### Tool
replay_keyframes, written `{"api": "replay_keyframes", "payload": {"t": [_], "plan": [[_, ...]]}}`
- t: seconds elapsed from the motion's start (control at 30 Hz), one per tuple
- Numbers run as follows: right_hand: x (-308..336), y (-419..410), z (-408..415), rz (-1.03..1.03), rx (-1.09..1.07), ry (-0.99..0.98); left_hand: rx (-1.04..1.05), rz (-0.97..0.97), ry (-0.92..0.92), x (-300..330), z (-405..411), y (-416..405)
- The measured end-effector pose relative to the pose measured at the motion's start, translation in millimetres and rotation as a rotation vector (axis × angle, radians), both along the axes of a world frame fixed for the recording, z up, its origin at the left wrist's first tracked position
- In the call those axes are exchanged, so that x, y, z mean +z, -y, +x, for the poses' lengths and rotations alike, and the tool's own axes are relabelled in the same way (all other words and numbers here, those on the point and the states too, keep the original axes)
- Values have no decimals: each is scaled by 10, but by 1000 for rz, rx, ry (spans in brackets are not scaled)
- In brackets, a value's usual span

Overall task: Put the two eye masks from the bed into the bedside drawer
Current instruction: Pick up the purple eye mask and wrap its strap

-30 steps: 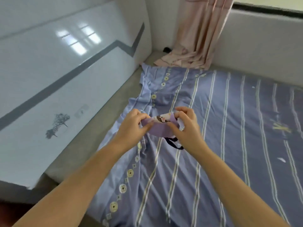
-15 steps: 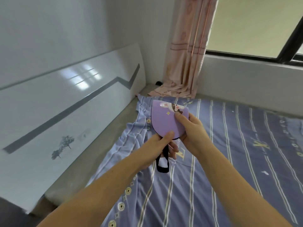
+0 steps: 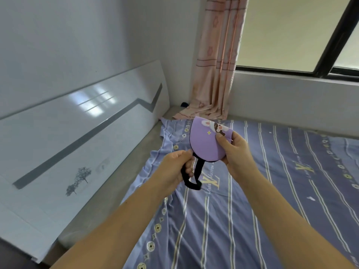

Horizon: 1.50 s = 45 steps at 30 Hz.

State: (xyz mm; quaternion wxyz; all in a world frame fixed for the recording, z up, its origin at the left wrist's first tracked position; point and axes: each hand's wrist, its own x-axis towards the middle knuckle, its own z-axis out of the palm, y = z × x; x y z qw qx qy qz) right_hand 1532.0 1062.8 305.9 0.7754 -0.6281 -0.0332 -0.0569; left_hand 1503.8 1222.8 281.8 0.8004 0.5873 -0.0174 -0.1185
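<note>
A purple eye mask (image 3: 206, 141) with a cartoon print is folded in half and held upright above the bed (image 3: 272, 191). My right hand (image 3: 236, 154) pinches its right edge, thumb on the printed face. My left hand (image 3: 177, 167) is closed around the black elastic strap (image 3: 196, 175) that hangs in a loop below the mask. Whether a second mask lies folded inside I cannot tell. No bedside drawer is in view.
A glossy white headboard (image 3: 77, 136) with a grey zigzag stripe leans along the left wall. A bare strip of mattress (image 3: 116, 191) shows beside the purple striped sheet. A pink curtain (image 3: 215, 74) hangs in the far corner under a window (image 3: 291, 35).
Both hands lifted the mask off the sheet and turned it upright. My left hand slid from the mask's edge down to the black strap. The view tilted upward.
</note>
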Motion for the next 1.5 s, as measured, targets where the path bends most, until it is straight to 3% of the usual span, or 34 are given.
{"api": "replay_keyframes", "payload": {"t": [0.07,0.13,0.17,0.23,0.27,0.3,0.33,0.37,0.5,0.53,0.57,0.6,0.63,0.67,0.73,0.8,0.83,0.87,0.9,0.93,1.03,1.07,1.1,1.17,1.2,1.23,1.3,1.33,1.4,1.43,1.5], "plan": [[7,-5,-26,-36,-45,16,-158,-425,-163,81,-46,3],[43,21,-48,-37,-83,36,-453,-584,-263,85,-167,18],[65,43,-57,-32,-100,48,-573,-500,-276,23,-249,36],[93,84,-83,-47,-117,78,-670,-5,-253,-178,-364,137],[93,86,-104,-69,-112,96,-637,221,-226,-260,-390,193],[87,81,-131,-89,-97,109,-517,329,-223,-310,-370,226],[70,68,-156,-96,-81,113,-344,299,-258,-321,-305,219],[45,56,-175,-85,-70,107,-178,150,-314,-303,-193,178],[-51,47,-177,-18,-105,24,256,-870,-274,-55,236,-43],[-68,50,-176,-6,-115,6,223,-1055,-258,53,235,-48],[-78,52,-174,3,-122,-7,56,-1211,-246,163,175,-92],[-82,60,-169,3,-130,-15,-200,-1237,-284,231,74,-117],[-77,77,-160,-3,-139,-15,-500,-1120,-288,222,-26,-116],[-65,93,-145,-13,-148,-8,-727,-779,-226,156,-126,-73],[-40,113,-119,-44,-155,21,-958,76,-2,-130,-255,39],[-43,82,-130,-97,-143,55,-842,699,98,-356,-265,149],[-62,53,-149,-117,-129,67,-636,925,171,-386,-238,153],[-89,24,-168,-121,-113,73,-360,1025,215,-381,-171,120],[-116,2,-181,-106,-102,72,-140,994,215,-356,-95,69],[-141,-7,-187,-79,-99,63,29,821,147,-326,-31,33],[-167,20,-160,4,-108,-2,310,-37,-37,-23,2,2],[-171,32,-143,24,-116,-31,353,-356,-75,76,-12,-12],[-180,40,-126,42,-123,-60,324,-553,1,145,-31,-27],[-185,56,-92,66,-129,-117,141,-768,42,303,-62,-35],[-178,73,-70,64,-133,-132,8,-696,30,371,-157,-18],[-160,100,-52,52,-138,-131,-181,-457,26,378,-236,7],[-113,172,-28,19,-158,-85,-568,256,103,244,-312,71],[-99,212,-16,-2,-175,-48,-620,634,160,134,-287,93],[-96,242,-26,-57,-192,-18,-377,1210,276,-75,-176,111],[-116,229,-38,-60,-187,-39,-159,1259,319,-119,-120,104],[-155,186,-53,53,-106,-138,53,991,477,-100,-81,125]]}}
